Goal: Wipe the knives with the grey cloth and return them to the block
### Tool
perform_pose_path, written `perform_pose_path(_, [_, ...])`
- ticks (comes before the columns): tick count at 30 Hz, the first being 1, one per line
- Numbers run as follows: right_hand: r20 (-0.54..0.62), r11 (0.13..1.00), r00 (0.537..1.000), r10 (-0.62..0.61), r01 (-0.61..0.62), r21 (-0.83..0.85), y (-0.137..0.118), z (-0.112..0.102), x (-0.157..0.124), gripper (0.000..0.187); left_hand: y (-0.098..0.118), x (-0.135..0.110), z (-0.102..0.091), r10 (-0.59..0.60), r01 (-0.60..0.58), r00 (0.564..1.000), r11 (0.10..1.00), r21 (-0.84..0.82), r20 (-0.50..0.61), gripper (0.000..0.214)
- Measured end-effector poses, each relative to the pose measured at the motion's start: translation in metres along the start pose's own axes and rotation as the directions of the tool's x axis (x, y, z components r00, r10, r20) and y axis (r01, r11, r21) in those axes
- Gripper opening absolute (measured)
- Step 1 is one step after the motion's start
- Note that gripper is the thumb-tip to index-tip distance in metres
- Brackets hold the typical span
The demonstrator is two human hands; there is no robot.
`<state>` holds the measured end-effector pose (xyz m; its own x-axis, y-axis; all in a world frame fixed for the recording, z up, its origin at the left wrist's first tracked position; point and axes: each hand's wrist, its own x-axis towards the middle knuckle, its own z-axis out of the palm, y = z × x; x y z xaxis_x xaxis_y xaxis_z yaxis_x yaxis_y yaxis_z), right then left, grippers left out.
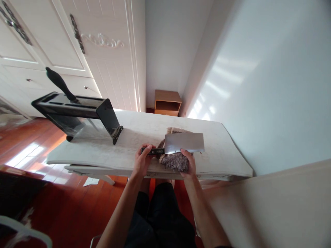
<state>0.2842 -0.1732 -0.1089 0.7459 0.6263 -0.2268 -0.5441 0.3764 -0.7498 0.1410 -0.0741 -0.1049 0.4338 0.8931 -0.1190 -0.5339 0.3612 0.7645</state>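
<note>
A cleaver [184,143] with a broad, shiny rectangular blade lies level across the middle, its blade pointing right. Around its black handle my left hand [142,157] is closed. My right hand [190,162] grips a fuzzy grey-brown cloth [174,162], with the thumb near the lower edge of the blade. Part of the cloth shows beneath and behind the blade. To the left, a black knife block [74,106] stands on the white table [139,132], with one black-handled knife [60,84] upright in a slot.
White cabinets [103,65] with dark handles stand behind on the left. A small wooden nightstand [168,100] sits in the far corner. The pale wall [271,86] runs along the right. A white scrap [91,181] lies on the reddish wooden floor [74,203].
</note>
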Motion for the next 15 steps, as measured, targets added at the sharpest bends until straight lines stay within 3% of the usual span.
perform_pose_path(2, [-0.006,0.999,1.0,-0.024,0.024,-0.037,-0.006,-0.006,0.005,0.027,0.005,0.0,-0.009,-0.045,0.044,0.999,0.982,0.184,0.001,0.036])
perform_pose_path(5, [0.024,0.994,0.999,-0.039,0.041,-0.1,-0.012,-0.012,0.011,0.026,0.018,0.002,-0.014,-0.155,0.074,0.978,0.888,0.453,0.143,0.042])
perform_pose_path(10, [0.056,0.991,0.998,-0.008,0.016,-0.135,-0.014,-0.008,0.013,0.03,0.031,0.008,-0.006,-0.413,-0.053,0.823,0.627,0.778,0.389,0.04])
perform_pose_path(12, [0.071,0.988,0.997,0.003,0.008,-0.151,-0.015,-0.007,0.014,0.032,0.029,0.01,-0.003,-0.408,-0.154,0.807,0.553,0.819,0.427,0.039])
perform_pose_path(15, [0.089,0.981,0.996,0.011,0.006,-0.192,-0.022,-0.011,0.02,0.03,0.025,0.011,-0.004,-0.299,-0.27,0.843,0.484,0.832,0.447,0.046])
